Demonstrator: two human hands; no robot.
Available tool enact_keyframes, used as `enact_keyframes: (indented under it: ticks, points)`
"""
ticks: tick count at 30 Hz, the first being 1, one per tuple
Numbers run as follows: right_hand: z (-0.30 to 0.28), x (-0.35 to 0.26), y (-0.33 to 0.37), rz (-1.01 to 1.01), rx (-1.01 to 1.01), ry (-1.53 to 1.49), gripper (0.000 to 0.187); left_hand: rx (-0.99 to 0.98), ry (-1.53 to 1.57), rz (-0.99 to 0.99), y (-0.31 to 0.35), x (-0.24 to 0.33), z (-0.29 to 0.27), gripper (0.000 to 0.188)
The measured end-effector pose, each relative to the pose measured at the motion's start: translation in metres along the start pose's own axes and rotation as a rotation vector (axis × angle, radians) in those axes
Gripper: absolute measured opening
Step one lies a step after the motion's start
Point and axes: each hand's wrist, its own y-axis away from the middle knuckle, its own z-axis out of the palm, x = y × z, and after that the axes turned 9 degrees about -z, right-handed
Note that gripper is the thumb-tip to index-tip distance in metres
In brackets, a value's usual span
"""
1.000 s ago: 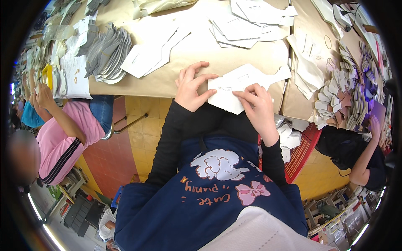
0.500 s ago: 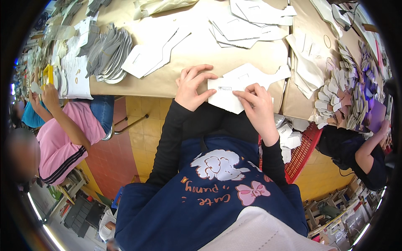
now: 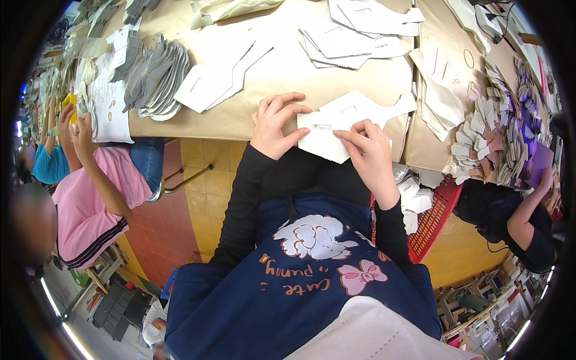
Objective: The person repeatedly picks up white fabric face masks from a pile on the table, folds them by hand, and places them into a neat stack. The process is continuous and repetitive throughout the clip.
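A white piece (image 3: pixel 327 146) with a small framed label (image 3: pixel 322 127) lies between the hands, jutting past the near edge of the surface (image 3: pixel 210 125). The left hand (image 3: pixel 275 127) has its grip spread, thumb tip at the piece's left side. The right hand (image 3: pixel 371 150) rests its fingertips beside the label (whether its grip pinches anything, I cannot tell). Farther left, grey pieces (image 3: pixel 157 78) fan out; a red basket (image 3: pixel 433 213) stands lower right.
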Motion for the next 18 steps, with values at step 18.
enact_keyframes:
  ticks: [18]
  points:
    - [0.0015,0.0022,0.0007,-0.002,0.003,-0.001,0.022,0.0,-0.014,0.005,0.0,-0.0014,0.001,0.038]
